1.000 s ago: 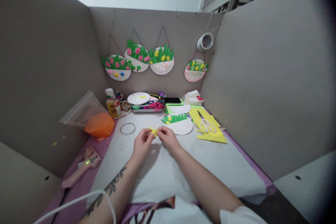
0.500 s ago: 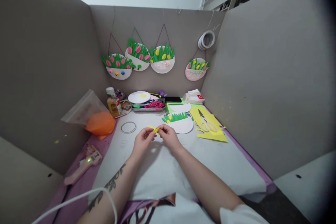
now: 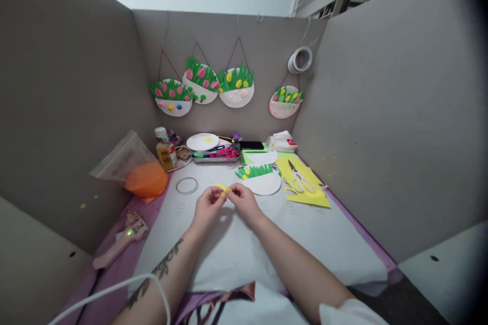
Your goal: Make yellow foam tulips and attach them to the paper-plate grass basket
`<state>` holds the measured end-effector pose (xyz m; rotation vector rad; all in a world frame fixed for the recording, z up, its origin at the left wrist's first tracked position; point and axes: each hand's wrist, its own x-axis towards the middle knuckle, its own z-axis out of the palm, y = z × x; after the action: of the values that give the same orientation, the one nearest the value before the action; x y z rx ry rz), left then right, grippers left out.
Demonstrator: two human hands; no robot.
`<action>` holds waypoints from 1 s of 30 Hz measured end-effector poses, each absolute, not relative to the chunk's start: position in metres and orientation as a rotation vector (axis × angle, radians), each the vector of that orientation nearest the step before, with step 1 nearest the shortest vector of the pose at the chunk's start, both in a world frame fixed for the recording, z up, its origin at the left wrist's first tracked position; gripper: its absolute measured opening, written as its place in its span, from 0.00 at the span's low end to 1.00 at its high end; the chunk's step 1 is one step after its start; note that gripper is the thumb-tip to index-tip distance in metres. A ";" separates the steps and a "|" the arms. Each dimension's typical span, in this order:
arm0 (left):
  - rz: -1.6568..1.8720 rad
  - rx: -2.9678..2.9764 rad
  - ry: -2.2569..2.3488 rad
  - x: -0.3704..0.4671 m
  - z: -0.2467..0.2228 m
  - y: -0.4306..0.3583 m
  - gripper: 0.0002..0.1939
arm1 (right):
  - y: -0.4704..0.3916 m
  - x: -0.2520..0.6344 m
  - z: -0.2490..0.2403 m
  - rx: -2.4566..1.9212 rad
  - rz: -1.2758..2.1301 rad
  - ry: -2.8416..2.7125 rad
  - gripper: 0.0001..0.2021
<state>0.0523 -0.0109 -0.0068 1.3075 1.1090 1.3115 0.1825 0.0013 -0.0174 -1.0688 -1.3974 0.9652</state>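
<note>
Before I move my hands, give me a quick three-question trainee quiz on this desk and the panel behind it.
1. Multiple choice: What lies on the yellow sheet? A) the phone; B) the scissors; C) the bottle.
2. True or false: The left hand and the right hand both have fingers at a yellow piece.
3. Count: How many decorated plates hang on the back panel?

Key: 1 B; 2 true; 3 four.

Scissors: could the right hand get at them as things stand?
Probably yes: the scissors lie uncovered on the yellow paper, handles toward the person, though the right hand pinches a yellow piece.
</note>
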 end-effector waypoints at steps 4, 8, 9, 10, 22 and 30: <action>1.333 1.328 1.141 0.051 -0.009 -0.010 0.12 | 0.000 0.182 -0.017 -1.109 0.946 -1.424 0.08; 1.285 1.321 1.141 0.050 -0.008 -0.011 0.10 | 0.000 0.184 -0.017 -1.103 0.981 -1.415 0.09; 1.279 1.325 1.139 0.051 -0.008 -0.011 0.10 | 0.000 0.185 -0.017 -1.105 0.991 -1.405 0.10; 1.277 1.331 1.139 0.051 -0.007 -0.011 0.10 | 0.001 0.186 -0.017 -1.110 0.998 -1.394 0.10; 1.270 1.247 1.161 0.044 -0.011 -0.005 0.09 | 0.004 0.187 -0.020 -1.026 1.124 -1.342 0.08; 1.307 1.313 1.210 0.047 -0.011 -0.009 0.13 | 0.002 0.185 -0.019 -1.044 1.065 -1.385 0.07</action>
<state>0.0472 -0.0088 -0.0105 1.3132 1.2096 1.3071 0.1854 0.0019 -0.0189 -1.0442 -1.3845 1.0647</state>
